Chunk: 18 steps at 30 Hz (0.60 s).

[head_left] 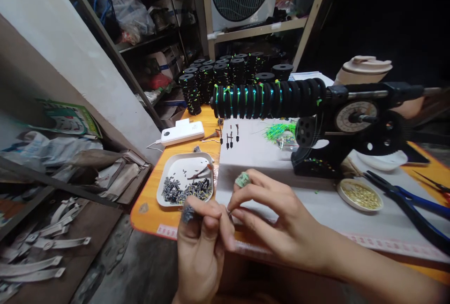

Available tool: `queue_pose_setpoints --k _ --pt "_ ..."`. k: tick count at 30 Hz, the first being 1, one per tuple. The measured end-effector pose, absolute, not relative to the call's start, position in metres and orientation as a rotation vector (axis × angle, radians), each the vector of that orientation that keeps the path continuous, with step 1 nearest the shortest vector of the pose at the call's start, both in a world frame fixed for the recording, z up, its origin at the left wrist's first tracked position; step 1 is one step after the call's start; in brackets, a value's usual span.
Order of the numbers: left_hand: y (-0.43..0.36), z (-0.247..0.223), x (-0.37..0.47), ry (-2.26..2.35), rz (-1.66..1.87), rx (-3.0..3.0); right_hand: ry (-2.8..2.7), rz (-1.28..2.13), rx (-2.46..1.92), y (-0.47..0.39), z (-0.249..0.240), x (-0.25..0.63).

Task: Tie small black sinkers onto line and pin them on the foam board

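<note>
Orange-topped, the bench (pixel 145 210) shows in the head view with both hands meeting over its front edge, right of its front-left corner. Close two-handed fingertip work seems to be in hand: the left hand (pixel 203 240) is curled, thumb against fingers, and the right hand (pixel 270 203) pinches, both apparently on one thin, tiny workpiece (pixel 229 211) too small to identify. Any next move calls, I judge, for a steady hold and small finger motions. Just beyond the left hand, near the bench's left edge, a square white tray (pixel 173 165) holds short dark cylindrical pieces (pixel 202 191). Flat white sheeting (pixel 253 154) gives open room between the right hand and the black metal winding machine (pixel 311 147), whose ribbed black spindle (pixel 246 102) overhangs the far side. Rightward there is less room: a round white dish of golden bits (pixel 361 195) and blue-handled black pliers (pixel 397 203) sit near the forearm.
</note>
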<state>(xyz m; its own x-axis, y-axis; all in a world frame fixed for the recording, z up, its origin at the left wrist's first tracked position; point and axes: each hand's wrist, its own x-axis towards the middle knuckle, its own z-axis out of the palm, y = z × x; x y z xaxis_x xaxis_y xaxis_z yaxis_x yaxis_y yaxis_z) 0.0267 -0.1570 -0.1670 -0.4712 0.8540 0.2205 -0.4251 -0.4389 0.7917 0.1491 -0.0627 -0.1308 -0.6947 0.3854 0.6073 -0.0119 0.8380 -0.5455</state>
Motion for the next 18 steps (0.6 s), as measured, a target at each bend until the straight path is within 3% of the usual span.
queue_pose_setpoints --k 5,11,15,18 --pt "-0.171 -0.168 0.007 1.205 1.685 0.793 -2.305 -0.078 0.151 -0.056 -0.121 0.152" --pt "-0.189 -0.161 -0.004 1.500 1.340 0.997 -2.276 -0.403 0.348 -0.006 -0.103 0.148" --pt "-0.195 -0.162 0.004 1.598 1.408 0.892 -2.187 -0.597 -0.045 0.021 -0.098 0.150" --pt "-0.195 -0.165 0.019 1.661 1.634 0.809 -2.219 -0.429 -0.035 -0.003 -0.109 0.148"
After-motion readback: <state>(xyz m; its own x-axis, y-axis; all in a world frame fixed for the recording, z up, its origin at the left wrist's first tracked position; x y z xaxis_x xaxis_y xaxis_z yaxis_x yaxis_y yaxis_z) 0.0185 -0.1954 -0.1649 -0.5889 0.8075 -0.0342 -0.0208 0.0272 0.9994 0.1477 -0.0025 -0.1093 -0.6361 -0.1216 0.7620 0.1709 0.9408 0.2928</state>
